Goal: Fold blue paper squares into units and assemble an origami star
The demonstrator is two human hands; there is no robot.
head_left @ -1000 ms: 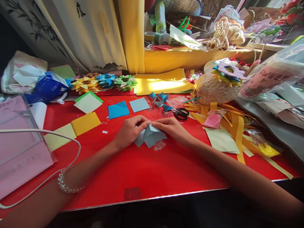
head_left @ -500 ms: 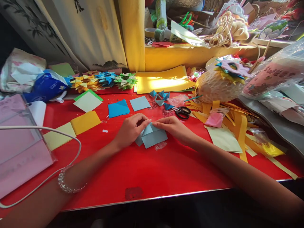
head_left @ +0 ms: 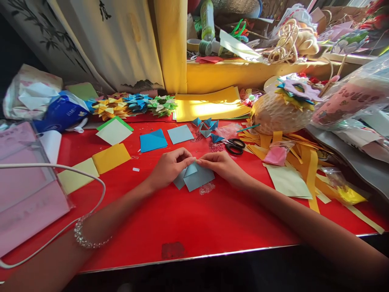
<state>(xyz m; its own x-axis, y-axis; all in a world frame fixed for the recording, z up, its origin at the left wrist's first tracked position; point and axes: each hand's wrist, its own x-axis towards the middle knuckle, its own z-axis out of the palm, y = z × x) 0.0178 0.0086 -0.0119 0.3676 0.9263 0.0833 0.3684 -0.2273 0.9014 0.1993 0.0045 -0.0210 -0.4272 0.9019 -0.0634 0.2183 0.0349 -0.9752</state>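
A pale blue sheet of paper (head_left: pixel 200 178) is between my hands, low over the red table, with a narrow flap folded over near its upper left. My left hand (head_left: pixel 170 168) pinches its top edge with thumb and forefinger. Close beside those fingertips, my right hand (head_left: pixel 220 165) grips the same edge, its fingers closed. The fingertips cover part of the fold. Just beyond my hands lie a pale blue square (head_left: pixel 180 134), a stack of bright blue squares (head_left: pixel 153 140) and several folded blue pieces (head_left: pixel 206 126). Black-handled scissors (head_left: pixel 234 146) rest to the right.
Yellow paper (head_left: pixel 111 158) and a white cable (head_left: pixel 101 190) lie left, by a pink folder (head_left: pixel 27 182). Folded paper stars (head_left: pixel 139 102) line the back. Right are orange strips (head_left: pixel 311 170), pale green paper (head_left: pixel 287 180) and a netted round object (head_left: pixel 278 109).
The near right part of the pale blue paper has opened out, leaving a narrower folded flap at its upper left. My fingertips stay together at its top edge. The view has shifted slightly.
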